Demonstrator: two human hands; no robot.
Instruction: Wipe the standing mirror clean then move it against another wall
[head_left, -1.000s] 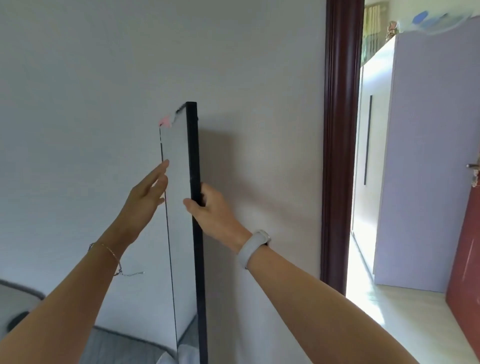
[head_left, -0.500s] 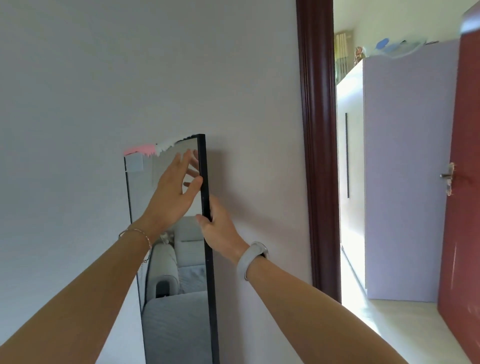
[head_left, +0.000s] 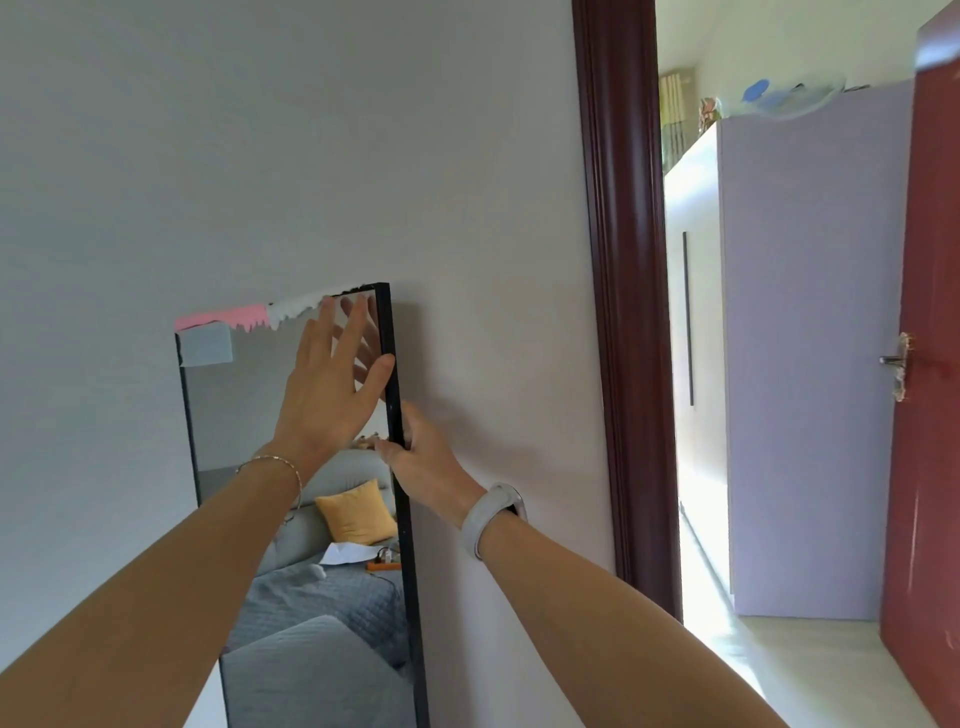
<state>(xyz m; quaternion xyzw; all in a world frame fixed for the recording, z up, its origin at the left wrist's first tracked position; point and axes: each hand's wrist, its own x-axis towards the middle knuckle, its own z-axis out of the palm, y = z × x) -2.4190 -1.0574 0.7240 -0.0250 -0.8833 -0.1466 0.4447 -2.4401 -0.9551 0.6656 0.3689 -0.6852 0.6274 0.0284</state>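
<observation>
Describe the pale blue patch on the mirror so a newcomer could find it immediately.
Start at the white wall left of the dark doorframe, where the black-framed mirror stands. The pale blue patch sits in its top-left corner, just below a pink strip.

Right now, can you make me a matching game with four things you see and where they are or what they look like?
Things:
1. mirror
2. left hand
3. right hand
4. door

Descriptions:
A. dark red, open, at the far right
B. grips the black right edge of the frame
C. fingers straight, flat on the glass
D. stands against the white wall, reflecting a yellow pillow

Pairs: 1-D, 2-C, 3-B, 4-A
</observation>
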